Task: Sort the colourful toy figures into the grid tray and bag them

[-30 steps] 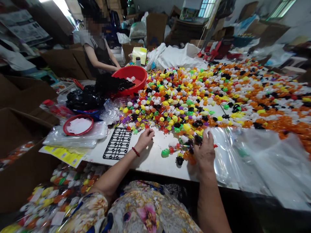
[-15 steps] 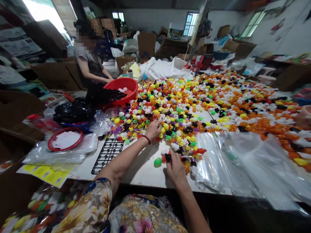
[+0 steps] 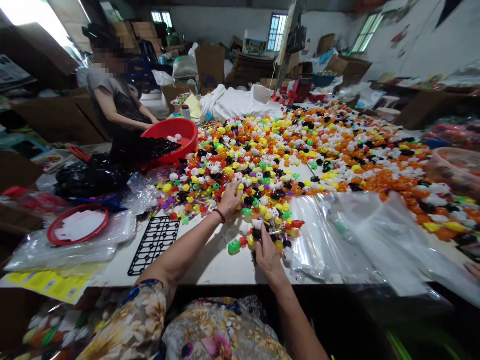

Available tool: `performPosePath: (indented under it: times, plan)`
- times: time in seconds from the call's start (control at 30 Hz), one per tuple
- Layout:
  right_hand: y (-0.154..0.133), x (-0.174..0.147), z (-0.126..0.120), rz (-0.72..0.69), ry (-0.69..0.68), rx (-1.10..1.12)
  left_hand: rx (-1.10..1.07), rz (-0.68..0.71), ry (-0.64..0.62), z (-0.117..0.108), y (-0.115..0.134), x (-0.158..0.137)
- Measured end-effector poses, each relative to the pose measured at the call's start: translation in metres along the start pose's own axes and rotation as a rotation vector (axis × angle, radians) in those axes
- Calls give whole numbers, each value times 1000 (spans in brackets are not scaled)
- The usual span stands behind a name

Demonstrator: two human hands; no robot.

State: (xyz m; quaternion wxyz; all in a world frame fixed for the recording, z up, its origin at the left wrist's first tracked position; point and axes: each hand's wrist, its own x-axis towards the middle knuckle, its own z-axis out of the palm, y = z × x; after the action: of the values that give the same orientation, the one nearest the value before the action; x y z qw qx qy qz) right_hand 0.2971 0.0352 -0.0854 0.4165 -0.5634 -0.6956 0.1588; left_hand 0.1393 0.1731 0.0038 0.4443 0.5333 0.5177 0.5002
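Small plastic toy figures [image 3: 262, 172] in orange, white, yellow, black, green, red and purple lie heaped across the white table [image 3: 210, 255]. My left hand [image 3: 229, 201], with a dark red bead bracelet at the wrist, reaches into the near edge of the heap. Its fingers are bent together among the figures; what they pinch is too small to make out. Closer to me, my right hand [image 3: 268, 254] is closed around a few figures, a black figure [image 3: 257, 233] showing at the fingertips. Left of it lies a green figure [image 3: 234, 246].
Clear plastic bags [image 3: 337, 235] lie on the right. At left are a black plastic grid [image 3: 155, 245], a red basket [image 3: 77, 225] with white papers and a yellow printed sheet [image 3: 50, 282]. A co-worker [image 3: 116, 102] stands behind a red tub [image 3: 189, 134]. Another person's hand [image 3: 473, 270] shows at right.
The view has turned slightly right, so everything appears shifted left. My left hand's fingers have drawn closer together in the heap. My right hand keeps the black figure in its fingers.
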Motion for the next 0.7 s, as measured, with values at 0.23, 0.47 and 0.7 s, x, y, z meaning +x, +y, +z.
performPosePath:
  times: [0.23, 0.47, 0.7]
  plan:
    - [-35, 9, -10, -77, -57, 101, -548, -359, -129, -27, -6, -82]
    - [-58, 7, -7, -192, -74, 64, -704, -380, -142, -42, -4, -121]
    - [-63, 2, -12, -164, -64, 46, -646, -331, -168, -44, -5, -133]
